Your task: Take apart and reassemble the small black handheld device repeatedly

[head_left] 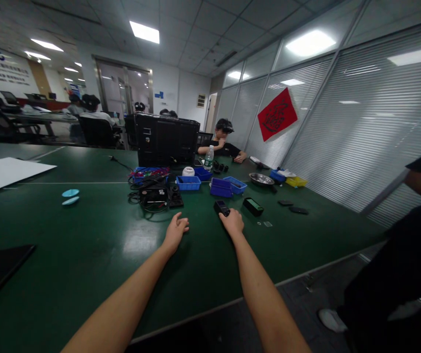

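Note:
Both my arms reach forward over a dark green table (96,245). My right hand (233,221) is closed around a small black device (221,207) with a dark screen, held just above the table. My left hand (176,230) hovers beside it with its fingers loosely apart and nothing in it. A second black device (253,206) with a greenish screen lies on the table just right of my right hand. Small clear bits (267,224) lie near it.
Blue bins (188,183) (228,187), tangled black cables with a charger (155,197), a white ball (188,171), a water bottle (208,158), a metal bowl (261,179) and a big black case (166,139) stand behind. A seated person (223,144) faces me; another person in black (409,264) stands at right.

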Demonstrator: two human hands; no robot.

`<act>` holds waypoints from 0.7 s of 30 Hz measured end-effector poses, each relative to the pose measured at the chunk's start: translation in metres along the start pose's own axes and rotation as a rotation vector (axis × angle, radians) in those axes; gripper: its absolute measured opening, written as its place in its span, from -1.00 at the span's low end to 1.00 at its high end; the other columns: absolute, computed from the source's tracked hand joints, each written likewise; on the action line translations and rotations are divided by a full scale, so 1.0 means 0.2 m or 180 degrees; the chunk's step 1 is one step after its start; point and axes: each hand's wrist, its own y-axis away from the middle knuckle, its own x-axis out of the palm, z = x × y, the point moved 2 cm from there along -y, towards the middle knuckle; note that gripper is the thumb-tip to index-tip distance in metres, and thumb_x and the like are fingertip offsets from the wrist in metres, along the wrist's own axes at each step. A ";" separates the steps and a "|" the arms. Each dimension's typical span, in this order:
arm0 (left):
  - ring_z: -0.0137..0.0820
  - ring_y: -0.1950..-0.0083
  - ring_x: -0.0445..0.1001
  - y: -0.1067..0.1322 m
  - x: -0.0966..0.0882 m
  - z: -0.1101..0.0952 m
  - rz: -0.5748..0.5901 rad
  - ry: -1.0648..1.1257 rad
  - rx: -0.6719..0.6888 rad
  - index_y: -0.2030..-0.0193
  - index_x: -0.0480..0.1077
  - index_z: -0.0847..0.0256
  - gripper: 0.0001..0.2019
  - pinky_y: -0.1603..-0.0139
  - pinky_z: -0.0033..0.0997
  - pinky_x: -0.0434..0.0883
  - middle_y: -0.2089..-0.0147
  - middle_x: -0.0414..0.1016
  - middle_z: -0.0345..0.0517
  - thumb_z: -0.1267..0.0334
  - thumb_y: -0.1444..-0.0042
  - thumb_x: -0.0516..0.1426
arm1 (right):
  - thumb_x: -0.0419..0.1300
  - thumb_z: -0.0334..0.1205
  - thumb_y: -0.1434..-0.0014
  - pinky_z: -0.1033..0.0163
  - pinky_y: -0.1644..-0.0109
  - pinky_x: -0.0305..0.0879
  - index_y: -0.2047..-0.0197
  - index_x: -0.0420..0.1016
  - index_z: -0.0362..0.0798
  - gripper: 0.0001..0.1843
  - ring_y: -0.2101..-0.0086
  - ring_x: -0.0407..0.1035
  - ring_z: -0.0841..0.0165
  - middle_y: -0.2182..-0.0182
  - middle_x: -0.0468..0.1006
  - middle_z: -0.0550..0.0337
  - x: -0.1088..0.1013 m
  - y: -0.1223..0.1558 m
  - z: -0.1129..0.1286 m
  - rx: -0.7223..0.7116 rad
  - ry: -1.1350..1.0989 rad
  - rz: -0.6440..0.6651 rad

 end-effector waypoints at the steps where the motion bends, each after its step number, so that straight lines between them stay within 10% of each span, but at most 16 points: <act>1: -0.43 0.17 0.43 0.00 0.00 0.00 -0.0001 0.0005 0.0006 -0.11 0.12 0.25 -0.51 0.16 -0.38 0.42 0.16 0.40 0.01 0.25 -0.02 0.12 | 0.04 0.09 -0.02 0.16 0.17 0.22 0.06 0.32 -0.08 -0.49 0.09 0.23 0.15 0.10 0.37 -0.05 -0.01 0.00 0.00 0.0009 -0.0050 -0.0037; 11: -0.46 0.21 0.44 0.02 0.01 -0.02 -0.0010 -0.0006 -0.0029 -0.11 0.13 0.28 -0.51 0.18 -0.41 0.43 0.16 0.41 0.01 0.28 -0.03 0.12 | 0.01 0.05 -0.07 0.21 -0.01 0.10 -0.04 0.26 -0.13 -0.45 0.03 0.15 0.20 0.06 0.30 -0.05 -0.10 0.08 0.04 -0.0464 -0.0838 -0.1204; 21: -0.45 0.22 0.45 0.01 0.00 -0.02 -0.0003 0.0012 -0.0011 -0.10 0.13 0.27 -0.51 0.17 -0.39 0.43 0.17 0.42 0.02 0.26 -0.02 0.12 | -0.01 0.05 -0.07 0.30 0.20 0.23 0.13 0.42 -0.11 -0.55 0.30 0.36 0.34 0.31 0.50 0.11 0.11 0.11 0.17 -0.1069 -0.1858 0.0090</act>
